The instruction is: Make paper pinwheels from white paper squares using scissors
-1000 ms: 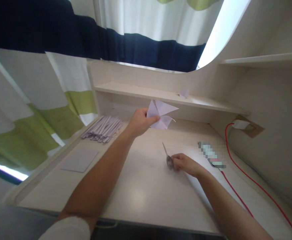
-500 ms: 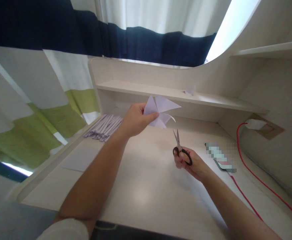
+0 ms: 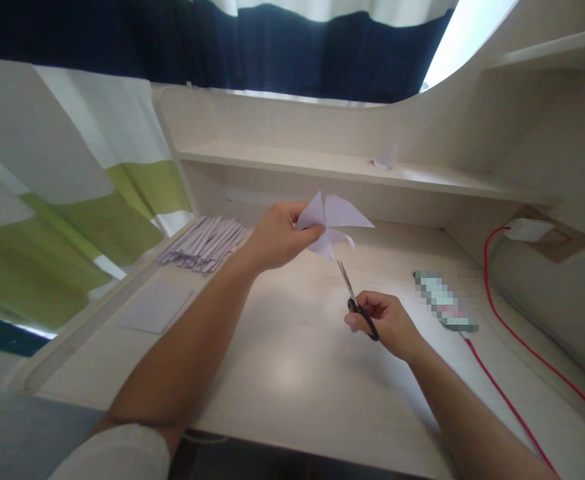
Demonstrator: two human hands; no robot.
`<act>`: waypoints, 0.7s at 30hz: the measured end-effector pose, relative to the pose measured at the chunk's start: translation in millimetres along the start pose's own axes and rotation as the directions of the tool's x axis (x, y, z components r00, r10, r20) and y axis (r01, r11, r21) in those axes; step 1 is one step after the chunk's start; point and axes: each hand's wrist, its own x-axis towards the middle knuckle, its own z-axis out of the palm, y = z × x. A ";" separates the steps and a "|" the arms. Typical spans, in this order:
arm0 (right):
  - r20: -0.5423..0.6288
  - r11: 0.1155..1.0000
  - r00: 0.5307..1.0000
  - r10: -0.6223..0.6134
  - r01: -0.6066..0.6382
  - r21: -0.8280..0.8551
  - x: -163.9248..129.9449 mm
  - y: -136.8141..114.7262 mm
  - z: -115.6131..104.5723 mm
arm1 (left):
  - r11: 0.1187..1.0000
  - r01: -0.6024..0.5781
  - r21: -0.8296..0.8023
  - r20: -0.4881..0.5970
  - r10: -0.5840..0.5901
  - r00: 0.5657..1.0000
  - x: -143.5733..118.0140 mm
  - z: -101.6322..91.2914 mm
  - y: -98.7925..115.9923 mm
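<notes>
Between the thumb and fingers of my left hand (image 3: 285,235) is a pale lilac piece of paper (image 3: 345,213), held above the desk. The paper has slits and pointed flaps, and one lower flap curls. My right hand (image 3: 385,322) is closed around the black handles of a pair of scissors (image 3: 348,287). Their blades point up toward the paper and lie almost together. The tips are just below the paper's lower edge, apparently apart from it.
Several rolled paper strips (image 3: 205,243) lie in a pile on the desk (image 3: 282,393) at the left, near flat paper sheets (image 3: 155,305). A phone (image 3: 445,300) with a red cable (image 3: 502,393) lies at the right. A paper scrap (image 3: 385,159) rests on the shelf (image 3: 282,157).
The scissors have turned in my right hand, their blades drawing closer together and nearer the paper. The paper stays in my left hand. The whole view has tipped slightly downward.
</notes>
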 end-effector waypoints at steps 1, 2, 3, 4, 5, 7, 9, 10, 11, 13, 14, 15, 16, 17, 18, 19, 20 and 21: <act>0.005 1.000 1.000 -0.003 0.003 0.001 -0.6 0.3 -0.9 | 1.000 -0.011 0.014 -0.008 0.011 1.000 -0.7 2.0 0.4; 0.009 1.000 1.000 -0.004 0.004 0.000 -1.3 0.4 -1.5 | 0.999 -0.022 0.026 -0.012 0.023 1.000 -1.4 3.7 1.2; 0.010 1.000 1.000 -0.004 0.004 -0.003 -2.0 0.3 -1.9 | 0.999 -0.035 0.035 -0.014 0.035 0.999 -2.2 5.0 2.1; 0.008 1.000 1.000 -0.003 0.003 -0.006 -2.7 0.2 -2.0 | 0.998 -0.048 0.044 -0.015 0.049 0.999 -2.9 5.9 3.3; 0.008 1.000 1.000 0.000 0.000 -0.009 -3.4 0.0 -2.1 | 0.997 -0.060 0.055 -0.015 0.061 0.998 -3.7 6.3 4.6; 0.011 1.000 1.000 0.005 -0.005 -0.012 -4.3 -0.6 -2.2 | 0.993 -0.083 0.080 -0.011 0.084 0.996 -5.1 6.2 7.3; 0.013 1.000 1.000 0.001 -0.001 -0.018 -5.0 -1.3 -2.4 | 0.990 -0.101 0.098 -0.003 0.102 0.995 -6.4 5.3 10.1; 0.010 1.000 1.000 -0.004 0.004 -0.023 -5.4 -1.5 -2.6 | 0.988 -0.108 0.106 0.002 0.108 0.994 -6.9 4.7 11.5; 0.007 1.000 1.000 -0.009 0.009 -0.029 -5.7 -1.6 -2.8 | 0.987 -0.115 0.113 0.006 0.115 0.993 -7.4 4.2 12.8; 0.002 0.999 1.000 -0.016 0.016 -0.035 -6.6 -1.6 -3.0 | 0.984 -0.129 0.126 0.008 0.129 0.992 -8.2 3.3 14.8; 0.002 0.999 1.000 -0.018 0.018 -0.036 -7.0 -1.5 -3.0 | 0.982 -0.137 0.130 0.008 0.137 0.991 -8.5 3.1 15.4; 0.002 0.999 1.000 -0.020 0.020 -0.036 -7.5 -1.6 -3.0 | 0.980 -0.146 0.135 0.007 0.146 0.989 -8.7 3.0 15.6; 0.001 0.999 1.000 -0.021 0.021 -0.036 -8.0 -1.9 -2.8 | 0.978 -0.155 0.142 0.006 0.156 0.988 -8.7 3.1 15.6; 0.001 0.999 1.000 -0.021 0.021 -0.036 -8.4 -2.3 -2.5 | 0.975 -0.163 0.150 0.003 0.165 0.986 -8.7 3.4 15.2; -0.001 0.999 1.000 -0.020 0.020 -0.037 -8.7 -3.0 -2.3 | 0.972 -0.172 0.159 0.002 0.173 0.985 -8.5 3.7 14.7; -0.003 0.999 1.000 -0.019 0.019 -0.041 -8.9 -3.8 -2.0 | 0.969 -0.180 0.168 0.005 0.182 0.983 -8.3 4.1 14.0; -0.006 0.999 1.000 -0.020 0.020 -0.047 -9.0 -4.6 -1.7 | 0.966 -0.187 0.177 0.009 0.189 0.982 -8.0 4.6 13.3; -0.012 0.998 1.000 -0.024 0.023 -0.056 -8.9 -5.3 -1.6 | 0.963 -0.194 0.186 0.014 0.195 0.981 -7.7 5.0 12.6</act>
